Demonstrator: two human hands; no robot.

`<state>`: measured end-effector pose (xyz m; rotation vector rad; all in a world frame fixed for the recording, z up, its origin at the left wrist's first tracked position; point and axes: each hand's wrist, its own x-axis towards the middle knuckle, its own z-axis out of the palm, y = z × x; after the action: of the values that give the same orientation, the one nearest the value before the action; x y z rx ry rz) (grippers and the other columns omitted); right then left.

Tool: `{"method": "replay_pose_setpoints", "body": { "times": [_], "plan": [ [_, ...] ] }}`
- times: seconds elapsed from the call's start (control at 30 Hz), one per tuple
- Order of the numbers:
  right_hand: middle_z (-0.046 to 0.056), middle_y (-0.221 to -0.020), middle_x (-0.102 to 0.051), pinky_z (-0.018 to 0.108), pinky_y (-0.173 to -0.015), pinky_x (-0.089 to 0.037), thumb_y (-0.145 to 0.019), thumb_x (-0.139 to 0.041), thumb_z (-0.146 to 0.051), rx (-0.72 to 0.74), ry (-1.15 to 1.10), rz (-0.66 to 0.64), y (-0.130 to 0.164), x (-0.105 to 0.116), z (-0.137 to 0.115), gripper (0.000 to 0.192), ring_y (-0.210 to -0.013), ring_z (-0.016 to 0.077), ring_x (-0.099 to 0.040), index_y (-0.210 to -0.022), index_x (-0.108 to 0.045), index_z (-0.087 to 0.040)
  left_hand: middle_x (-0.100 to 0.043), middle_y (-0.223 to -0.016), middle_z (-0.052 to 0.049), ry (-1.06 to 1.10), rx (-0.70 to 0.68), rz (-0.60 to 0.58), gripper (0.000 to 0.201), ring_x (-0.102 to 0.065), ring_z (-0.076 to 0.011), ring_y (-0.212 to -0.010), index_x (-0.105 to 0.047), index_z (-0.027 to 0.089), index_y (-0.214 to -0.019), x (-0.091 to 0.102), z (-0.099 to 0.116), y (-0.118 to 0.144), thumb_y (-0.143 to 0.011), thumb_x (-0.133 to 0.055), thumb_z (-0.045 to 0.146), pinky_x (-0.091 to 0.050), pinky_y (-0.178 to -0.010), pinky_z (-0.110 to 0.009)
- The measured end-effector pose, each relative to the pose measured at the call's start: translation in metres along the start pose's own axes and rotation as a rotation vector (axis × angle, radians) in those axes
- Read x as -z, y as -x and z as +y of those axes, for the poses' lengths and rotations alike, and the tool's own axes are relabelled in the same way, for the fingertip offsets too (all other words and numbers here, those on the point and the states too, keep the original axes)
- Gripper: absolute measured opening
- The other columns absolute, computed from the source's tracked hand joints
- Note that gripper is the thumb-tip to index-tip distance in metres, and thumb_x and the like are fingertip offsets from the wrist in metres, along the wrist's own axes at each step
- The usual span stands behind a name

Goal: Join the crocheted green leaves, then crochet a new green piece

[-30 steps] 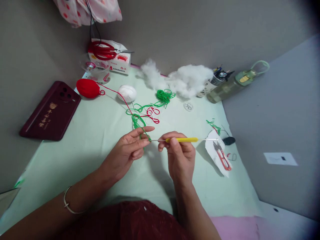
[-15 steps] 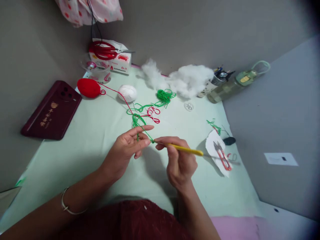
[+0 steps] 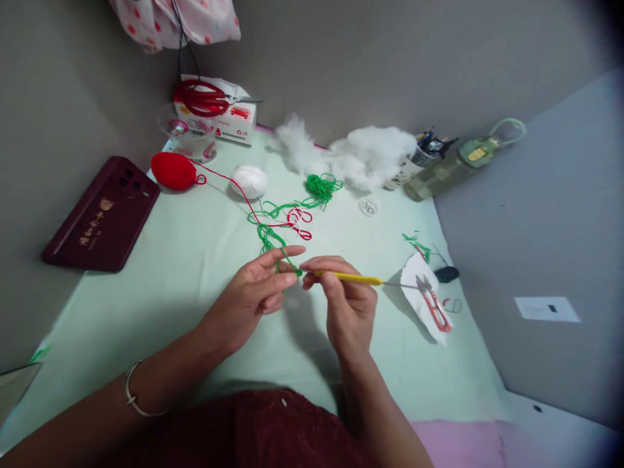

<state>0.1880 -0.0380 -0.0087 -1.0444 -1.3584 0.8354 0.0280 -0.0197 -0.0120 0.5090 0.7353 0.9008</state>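
Note:
My left hand (image 3: 260,289) pinches a small piece of green yarn (image 3: 298,272) between thumb and fingers, with a strand passing over its stretched index finger. In my right hand (image 3: 348,299) is a crochet hook with a yellow handle (image 3: 355,279), held like a pen. Its thin tip points left and meets the green yarn at the left fingertips; whether a loop sits on it is too small to tell. A loose green tangle (image 3: 267,237) lies just beyond the left hand, beside red and white strands (image 3: 298,224).
Behind lie a red yarn ball (image 3: 173,171), a white yarn ball (image 3: 249,181), a green yarn bundle (image 3: 319,187) and white stuffing (image 3: 375,156). A phone (image 3: 102,214) stands left. At right are thread snips (image 3: 436,311) on white paper and a bottle (image 3: 439,175).
My right hand and the crochet hook have shifted slightly left and the hook's handle has levelled out. My left hand has moved a little to the right, its pinch kept.

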Motion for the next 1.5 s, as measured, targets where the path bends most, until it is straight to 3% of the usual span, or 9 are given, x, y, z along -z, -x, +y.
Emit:
{"method": "replay_pose_setpoints", "body": {
  "times": [0.1,0.27,0.53,0.67,0.87,0.97,1.17,1.33,1.5],
  "plan": [
    [0.004,-0.095,-0.077,0.033,-0.074,-0.061,-0.099,-0.058,-0.013,0.083,0.136,-0.023,0.002,-0.002,0.003,0.023,-0.083,0.0164,-0.071,-0.106,-0.076,-0.025,-0.057,-0.081,0.004,-0.029,-0.024,0.001,0.038,-0.03,0.0001,-0.048,-0.073,0.022,-0.122,-0.001,-0.005,0.001,-0.085,-0.079,0.022,-0.021,-0.045,-0.018],
    [0.009,-0.114,-0.076,0.035,-0.082,-0.062,-0.093,-0.064,-0.007,0.411,0.48,-0.103,0.009,0.001,0.012,0.04,-0.101,0.0206,-0.072,-0.126,-0.072,-0.028,-0.048,-0.072,0.006,0.062,0.048,0.001,0.036,-0.027,-0.001,-0.049,-0.075,0.019,-0.12,-0.001,-0.004,0.0,-0.084,-0.078,0.02,-0.024,-0.046,-0.017],
    [0.002,-0.088,-0.073,0.03,-0.066,-0.055,-0.101,-0.059,-0.025,-0.115,-0.191,0.071,-0.002,0.006,0.006,0.02,-0.07,0.0132,-0.065,-0.097,-0.078,-0.025,-0.049,-0.076,0.005,0.128,0.054,-0.034,0.033,-0.025,0.0014,-0.048,-0.078,0.018,-0.116,0.002,0.004,0.0,-0.084,-0.076,0.013,-0.024,-0.045,-0.014],
    [0.004,-0.096,-0.076,0.031,-0.072,-0.056,-0.098,-0.064,-0.026,-0.141,-0.134,-0.033,-0.002,0.002,0.005,0.015,-0.077,0.0141,-0.067,-0.101,-0.079,-0.025,-0.057,-0.087,0.003,0.026,0.017,-0.047,0.039,-0.033,0.0024,-0.047,-0.076,0.027,-0.122,0.003,0.0,0.001,-0.084,-0.08,0.019,-0.022,-0.045,-0.016],
    [0.004,-0.093,-0.078,0.032,-0.067,-0.059,-0.104,-0.054,-0.032,-0.209,-0.264,-0.025,-0.001,0.007,0.003,0.021,-0.07,0.0146,-0.071,-0.101,-0.072,-0.022,-0.055,-0.086,0.003,-0.033,0.025,-0.04,0.035,-0.033,0.001,-0.049,-0.076,0.024,-0.121,0.003,0.004,0.002,-0.086,-0.078,0.024,-0.023,-0.047,-0.018],
    [0.004,-0.095,-0.078,0.031,-0.068,-0.061,-0.105,-0.049,-0.025,-0.055,-0.041,-0.007,0.004,0.007,0.002,0.021,-0.071,0.0141,-0.073,-0.105,-0.07,-0.023,-0.053,-0.082,0.004,-0.069,-0.009,-0.007,0.034,-0.033,-0.0003,-0.05,-0.075,0.023,-0.12,0.002,0.004,0.003,-0.086,-0.077,0.024,-0.025,-0.048,-0.019],
    [0.008,-0.113,-0.075,0.034,-0.082,-0.063,-0.097,-0.061,-0.011,0.378,0.539,-0.155,0.013,0.003,0.004,0.035,-0.1,0.0203,-0.073,-0.125,-0.071,-0.029,-0.047,-0.07,0.007,-0.008,0.009,0.027,0.044,-0.03,-0.0034,-0.051,-0.07,0.021,-0.128,0.001,-0.001,0.001,-0.086,-0.079,0.025,-0.025,-0.048,-0.018],
    [0.004,-0.093,-0.072,0.033,-0.067,-0.06,-0.103,-0.052,-0.019,0.078,0.06,0.058,0.005,0.004,0.001,0.024,-0.074,0.0152,-0.069,-0.106,-0.075,-0.025,-0.038,-0.061,0.01,0.08,0.064,-0.021,0.035,-0.021,-0.0033,-0.049,-0.072,0.015,-0.121,0.001,0.005,0.001,-0.086,-0.076,0.019,-0.022,-0.047,-0.017],
    [0.005,-0.096,-0.076,0.031,-0.068,-0.059,-0.101,-0.059,-0.03,-0.135,-0.206,-0.026,0.001,0.001,0.005,0.018,-0.074,0.0145,-0.069,-0.101,-0.076,-0.022,-0.052,-0.071,0.006,-0.002,0.007,-0.027,0.038,-0.028,-0.0019,-0.048,-0.07,0.02,-0.123,0.0,0.0,0.002,-0.086,-0.077,0.022,-0.02,-0.047,-0.019]
  ]
}}
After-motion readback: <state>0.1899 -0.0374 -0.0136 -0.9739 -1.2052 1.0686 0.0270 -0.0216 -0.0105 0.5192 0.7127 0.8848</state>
